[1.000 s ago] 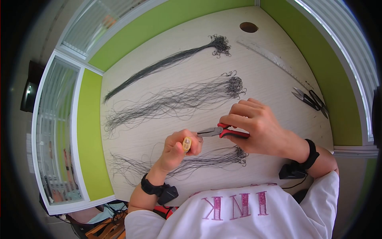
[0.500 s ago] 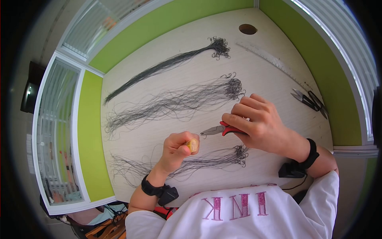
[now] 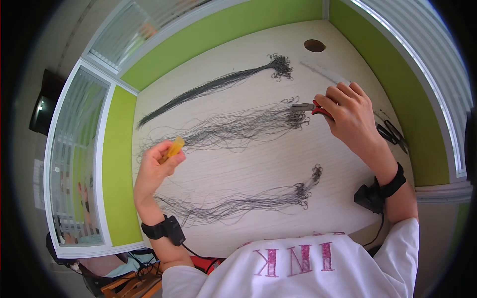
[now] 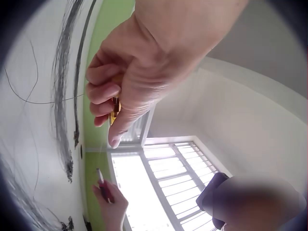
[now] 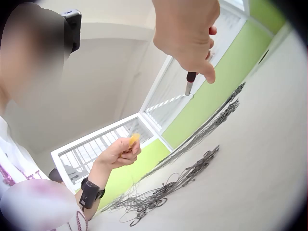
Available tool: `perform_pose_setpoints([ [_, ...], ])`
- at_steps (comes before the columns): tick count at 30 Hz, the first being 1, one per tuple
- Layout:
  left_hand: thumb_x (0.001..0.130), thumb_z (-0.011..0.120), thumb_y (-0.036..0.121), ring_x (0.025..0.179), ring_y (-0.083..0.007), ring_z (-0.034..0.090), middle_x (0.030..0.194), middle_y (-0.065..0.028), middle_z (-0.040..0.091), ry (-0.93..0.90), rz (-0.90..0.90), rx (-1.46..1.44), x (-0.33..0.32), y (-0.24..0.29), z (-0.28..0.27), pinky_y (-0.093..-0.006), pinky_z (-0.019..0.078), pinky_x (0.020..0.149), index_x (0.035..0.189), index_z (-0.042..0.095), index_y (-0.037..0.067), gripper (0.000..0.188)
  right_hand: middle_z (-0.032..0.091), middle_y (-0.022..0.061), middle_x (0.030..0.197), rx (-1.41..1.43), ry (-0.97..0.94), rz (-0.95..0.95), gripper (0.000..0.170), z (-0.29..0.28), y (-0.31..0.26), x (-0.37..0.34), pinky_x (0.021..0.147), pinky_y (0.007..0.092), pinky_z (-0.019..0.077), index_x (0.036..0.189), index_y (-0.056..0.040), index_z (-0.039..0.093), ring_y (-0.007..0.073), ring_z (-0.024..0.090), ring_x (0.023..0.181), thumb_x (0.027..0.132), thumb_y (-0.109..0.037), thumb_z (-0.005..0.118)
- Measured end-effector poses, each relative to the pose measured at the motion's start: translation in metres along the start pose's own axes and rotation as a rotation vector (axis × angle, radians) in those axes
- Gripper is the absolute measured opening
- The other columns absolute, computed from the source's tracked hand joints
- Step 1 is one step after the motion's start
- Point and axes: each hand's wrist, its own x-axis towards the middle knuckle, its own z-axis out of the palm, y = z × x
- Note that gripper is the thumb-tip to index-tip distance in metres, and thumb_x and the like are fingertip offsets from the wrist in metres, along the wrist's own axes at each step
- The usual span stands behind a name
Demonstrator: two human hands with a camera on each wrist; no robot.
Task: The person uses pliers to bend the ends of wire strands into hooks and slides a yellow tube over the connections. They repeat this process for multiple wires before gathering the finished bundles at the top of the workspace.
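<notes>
Head view: my left hand (image 3: 154, 168), at the left of the frame, is curled round a small yellow translucent plastic tool (image 3: 175, 147), thumb against it. My right hand (image 3: 350, 111), at the upper right and well apart from the left, grips the red-and-black handles of grey metal pliers (image 3: 304, 107), whose nose points left over the hook end of the middle bundle of dark thin strands (image 3: 213, 130).

In the right wrist view a small metal hook (image 5: 191, 96) sits at the tip of the pliers; I cannot tell how firmly they bite it. A faint thin line (image 4: 101, 155) shows near my left thumb in the left wrist view, though I cannot trace it to the hook.

The other hooked strands lie on the pale bench (image 3: 258, 169): a tight dark bundle (image 3: 203, 89) in the upper part, and a looser lower bundle (image 3: 228, 204) with a small cluster of hooks (image 3: 316, 174) beside its right end.

I judge that I am at the step of tensioning one hooked strand between tool and pliers. The next move calls for an even pull and a steady pliers grip, clear of the loose hooks beneath.
</notes>
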Motion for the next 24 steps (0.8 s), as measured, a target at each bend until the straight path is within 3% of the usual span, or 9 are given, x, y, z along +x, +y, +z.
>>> perform_pose_setpoints([
  [4, 0.093, 0.067, 0.015, 0.052, -0.0013, 0.037, 0.065, 0.005, 0.046, 0.204, -0.006, -0.027, 0.007, -0.035, -0.059, -0.0172, 0.0264, 0.046, 0.092, 0.058, 0.004, 0.014, 0.06, 0.0012, 0.08, -0.032, -0.048, -0.001, 0.017, 0.006, 0.004, -0.004, 0.075, 0.0319, 0.0423, 0.089, -0.0082, 0.069, 0.0176, 0.056, 0.081, 0.073, -0.002, 0.068],
  [6, 0.094, 0.066, 0.02, 0.05, -0.0012, 0.038, 0.064, 0.0049, 0.046, 0.455, -0.044, 0.024, 0.01, -0.06, -0.085, -0.0164, 0.0257, 0.044, 0.09, 0.059, 0.005, 0.018, 0.06, 0.0017, 0.08, -0.035, -0.059, -0.009, 0.015, 0.009, 0.003, -0.005, 0.077, 0.0319, 0.0423, 0.087, -0.0078, 0.068, 0.0179, 0.056, 0.082, 0.073, -0.003, 0.067],
  [10, 0.096, 0.062, 0.029, 0.052, -0.0016, 0.043, 0.065, 0.0048, 0.047, 0.636, -0.059, 0.068, 0.012, -0.096, -0.114, -0.017, 0.0268, 0.044, 0.092, 0.06, 0.009, 0.02, 0.06, 0.0024, 0.08, -0.088, -0.092, -0.028, 0.015, 0.015, 0.001, -0.007, 0.077, 0.0314, 0.0422, 0.086, -0.0075, 0.068, 0.0184, 0.057, 0.083, 0.072, -0.003, 0.067],
  [13, 0.096, 0.062, 0.031, 0.061, -0.0064, 0.052, 0.071, 0.0018, 0.056, 0.776, -0.048, 0.202, 0.014, -0.117, -0.126, -0.0213, 0.0367, 0.05, 0.094, 0.062, 0.004, 0.026, 0.059, 0.0028, 0.08, -0.094, -0.099, -0.051, 0.015, 0.02, -0.001, -0.008, 0.078, 0.0307, 0.0418, 0.085, -0.007, 0.068, 0.0181, 0.056, 0.084, 0.071, -0.004, 0.067],
  [15, 0.095, 0.063, 0.032, 0.077, -0.0164, 0.059, 0.084, -0.0067, 0.064, 0.803, 0.112, 0.596, 0.016, -0.13, -0.138, -0.029, 0.0461, 0.067, 0.101, 0.063, -0.002, 0.034, 0.06, 0.0033, 0.082, -0.086, -0.091, -0.065, 0.017, 0.021, -0.002, -0.008, 0.079, 0.0308, 0.0414, 0.087, -0.0065, 0.068, 0.0181, 0.056, 0.086, 0.07, -0.004, 0.067],
  [16, 0.095, 0.063, 0.032, 0.077, -0.0164, 0.059, 0.084, -0.0067, 0.064, 0.804, 0.116, 0.592, 0.017, -0.132, -0.138, -0.029, 0.0461, 0.067, 0.101, 0.063, -0.002, 0.034, 0.06, 0.0033, 0.082, -0.091, -0.09, -0.066, 0.017, 0.021, -0.003, -0.008, 0.079, 0.0308, 0.0414, 0.087, -0.0065, 0.068, 0.0181, 0.056, 0.086, 0.07, -0.004, 0.067],
  [18, 0.094, 0.065, 0.03, 0.095, -0.031, 0.06, 0.097, -0.0181, 0.065, 0.902, 0.135, 0.807, 0.018, -0.131, -0.137, -0.0371, 0.046, 0.085, 0.111, 0.06, -0.006, 0.04, 0.06, 0.0038, 0.084, -0.096, -0.078, -0.074, 0.021, 0.021, -0.003, -0.007, 0.081, 0.0312, 0.0409, 0.09, -0.0057, 0.068, 0.0183, 0.056, 0.088, 0.069, -0.003, 0.067],
  [22, 0.093, 0.065, 0.027, 0.1, -0.0345, 0.059, 0.104, -0.0213, 0.064, 1.025, 0.343, 0.938, 0.027, -0.118, -0.123, -0.0382, 0.0456, 0.087, 0.108, 0.061, -0.005, 0.036, 0.06, 0.0045, 0.086, -0.097, -0.074, -0.065, 0.024, 0.018, -0.005, -0.006, 0.083, 0.032, 0.0406, 0.092, -0.0049, 0.068, 0.0188, 0.056, 0.089, 0.068, -0.003, 0.068],
  [24, 0.093, 0.067, 0.022, 0.092, -0.0298, 0.06, 0.097, -0.0182, 0.064, 1.099, 0.441, 0.857, 0.033, -0.104, -0.109, -0.0366, 0.0469, 0.084, 0.108, 0.061, -0.005, 0.031, 0.06, 0.0047, 0.087, -0.096, -0.078, -0.044, 0.023, 0.016, -0.004, -0.005, 0.085, 0.0328, 0.0404, 0.091, -0.0055, 0.068, 0.0188, 0.056, 0.091, 0.068, -0.004, 0.069],
])
